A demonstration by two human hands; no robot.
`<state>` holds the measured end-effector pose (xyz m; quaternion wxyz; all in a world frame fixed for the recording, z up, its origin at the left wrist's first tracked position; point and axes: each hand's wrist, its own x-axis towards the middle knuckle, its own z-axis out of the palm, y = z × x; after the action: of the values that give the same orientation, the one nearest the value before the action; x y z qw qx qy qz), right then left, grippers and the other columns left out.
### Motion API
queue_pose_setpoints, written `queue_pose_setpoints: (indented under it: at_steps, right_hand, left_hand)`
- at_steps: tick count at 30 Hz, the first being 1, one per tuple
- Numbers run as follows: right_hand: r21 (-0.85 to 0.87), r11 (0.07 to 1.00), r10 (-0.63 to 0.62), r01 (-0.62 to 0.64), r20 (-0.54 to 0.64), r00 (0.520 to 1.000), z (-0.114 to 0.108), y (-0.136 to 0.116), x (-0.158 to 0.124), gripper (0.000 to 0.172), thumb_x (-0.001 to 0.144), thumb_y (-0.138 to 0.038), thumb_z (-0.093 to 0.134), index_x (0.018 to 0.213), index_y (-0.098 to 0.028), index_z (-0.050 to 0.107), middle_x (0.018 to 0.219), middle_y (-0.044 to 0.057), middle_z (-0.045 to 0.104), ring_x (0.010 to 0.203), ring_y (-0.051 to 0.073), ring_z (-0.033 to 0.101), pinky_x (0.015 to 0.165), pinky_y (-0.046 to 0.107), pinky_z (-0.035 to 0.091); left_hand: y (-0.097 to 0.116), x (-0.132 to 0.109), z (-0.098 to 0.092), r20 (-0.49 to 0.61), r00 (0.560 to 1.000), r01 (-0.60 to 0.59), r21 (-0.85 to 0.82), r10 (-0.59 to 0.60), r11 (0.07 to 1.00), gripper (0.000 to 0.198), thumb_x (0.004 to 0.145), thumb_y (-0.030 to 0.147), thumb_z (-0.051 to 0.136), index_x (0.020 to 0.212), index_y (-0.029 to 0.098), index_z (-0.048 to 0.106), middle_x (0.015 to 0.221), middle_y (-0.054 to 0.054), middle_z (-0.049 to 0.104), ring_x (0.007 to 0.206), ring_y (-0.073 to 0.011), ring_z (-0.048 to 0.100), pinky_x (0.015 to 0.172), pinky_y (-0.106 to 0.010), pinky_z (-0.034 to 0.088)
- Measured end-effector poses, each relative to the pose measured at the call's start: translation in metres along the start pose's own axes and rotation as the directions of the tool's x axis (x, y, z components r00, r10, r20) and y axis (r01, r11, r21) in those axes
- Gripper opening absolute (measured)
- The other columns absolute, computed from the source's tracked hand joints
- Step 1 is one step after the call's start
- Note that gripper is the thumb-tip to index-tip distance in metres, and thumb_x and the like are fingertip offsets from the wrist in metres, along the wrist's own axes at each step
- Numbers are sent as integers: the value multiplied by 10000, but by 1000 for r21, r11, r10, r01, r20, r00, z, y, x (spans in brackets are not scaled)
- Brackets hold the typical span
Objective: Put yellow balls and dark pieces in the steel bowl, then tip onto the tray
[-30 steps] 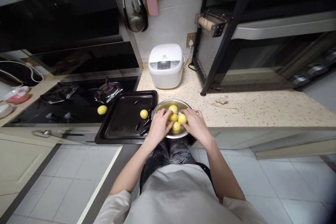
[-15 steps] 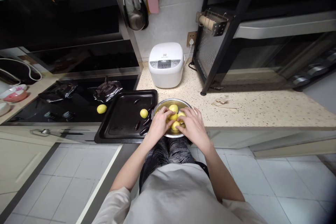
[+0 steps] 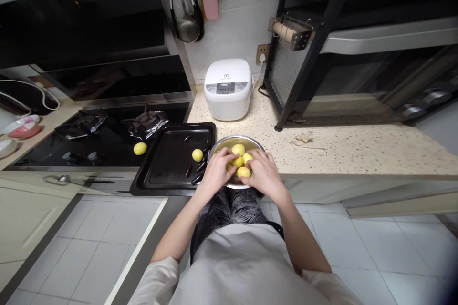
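A round metal bowl (image 3: 217, 146) at the counter's front edge holds several yellow lemons (image 3: 238, 149). My left hand (image 3: 219, 167) reaches over the bowl's left side, its fingers curled onto a lemon (image 3: 236, 162) in the middle. From the right, my right hand (image 3: 264, 170) has thumb and fingers closed about the near lemon (image 3: 244, 172). Both palms face down, and parts of the lemons are hidden under the fingers. Left of the bowl, a single lemon (image 3: 197, 155) lies on a black baking tray (image 3: 162, 164) among several small dark, elongated pieces (image 3: 188, 170).
Another lemon (image 3: 140, 148) sits on the black gas stove (image 3: 118, 152). Behind the bowl stands a white rice cooker (image 3: 228, 90), plugged into a wall socket (image 3: 262, 54). A black rack (image 3: 296, 71) with an oven occupies the right. Some scraps (image 3: 304, 139) lie on the counter.
The near lemon in the bowl has shifted slightly to the right, with my right thumb and fingers around it. The camera view has moved a little; tray and stove items stay put.
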<state>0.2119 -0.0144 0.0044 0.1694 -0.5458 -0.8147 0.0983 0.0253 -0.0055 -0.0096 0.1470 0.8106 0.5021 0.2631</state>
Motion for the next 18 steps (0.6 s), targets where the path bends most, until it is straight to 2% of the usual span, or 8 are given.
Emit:
queue_pose_setpoints:
  at_steps: [4, 9, 13, 15, 18]
  right_hand:
    - [52, 998, -45, 45, 3, 999, -3, 7, -3, 122, 764, -303, 816, 793, -194, 769, 1255, 125, 695, 1247, 329, 561, 1042, 482, 435]
    - [91, 992, -88, 90, -20, 996, 5, 15, -1, 79, 821, -287, 810, 853, -217, 798, 1371, 111, 671, 1359, 344, 512, 1129, 532, 375]
    - [105, 992, -66, 74, -78, 995, 6, 21, 1, 35, 874, -195, 721, 878, -211, 752, 1274, 109, 714, 1267, 305, 589, 1122, 518, 393]
    - [61, 997, -43, 51, -127, 991, 7, 23, 3, 130, 851, -136, 694, 965, -195, 715, 1167, 119, 737, 1192, 300, 627, 1125, 522, 394]
    - [-24, 997, -74, 72, -151, 986, 10, 23, 8, 280, 803, -87, 668, 1070, -173, 677, 1088, 130, 760, 1293, 340, 589, 1205, 583, 304]
  left_hand:
    - [2, 2, -7, 60, 998, -21, 86, 16, 996, 372, 925, 174, 700, 1293, 216, 740, 1160, -77, 679, 1074, -259, 678, 979, -397, 539]
    - [9, 6, -18, 131, 991, -51, 148, 32, 988, 298, 969, 221, 674, 1255, 199, 757, 1140, -86, 684, 1018, -253, 683, 941, -391, 537]
    - [20, 8, -19, 142, 990, -39, 268, 1, 963, 257, 981, 238, 665, 1212, 178, 762, 1131, -103, 689, 1033, -276, 674, 952, -414, 521]
    - [24, 9, -18, 151, 988, -31, 313, -17, 949, 248, 983, 223, 656, 1201, 167, 760, 1135, -111, 688, 1027, -281, 674, 946, -419, 517]
    - [25, 9, -17, 163, 986, -30, 326, -25, 945, 244, 988, 216, 644, 1199, 164, 755, 1127, -107, 692, 1008, -275, 677, 928, -410, 518]
